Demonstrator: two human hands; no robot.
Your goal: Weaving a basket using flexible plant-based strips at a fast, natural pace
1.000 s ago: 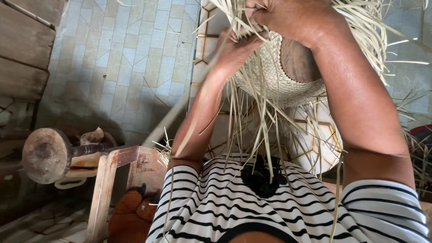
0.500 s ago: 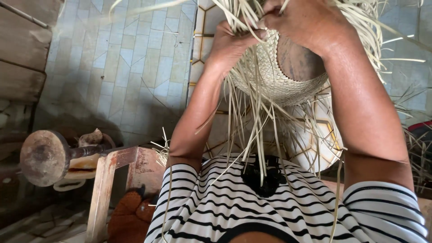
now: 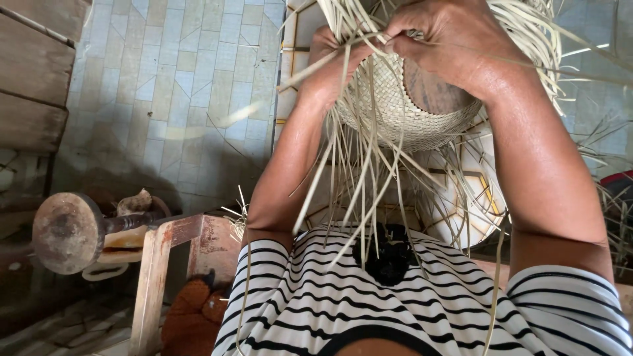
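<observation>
Head view. Weave [image 3: 402, 112]: pale straw dome, half-plaited over a round wooden block [image 3: 432, 92], raised before the chest. Loose strands [image 3: 356, 191] hang with long axis downward toward the striped shirt [image 3: 369, 303]. Right hand [image 3: 455, 46]: on top of the dome, grip closed, pinching strands at its crown. Left hand [image 3: 330, 66]: against the dome's left side, fingers curled into strands.

pale half-woven straw hat [image 3: 402, 109], loose strands hanging, over a rounded mould
</observation>
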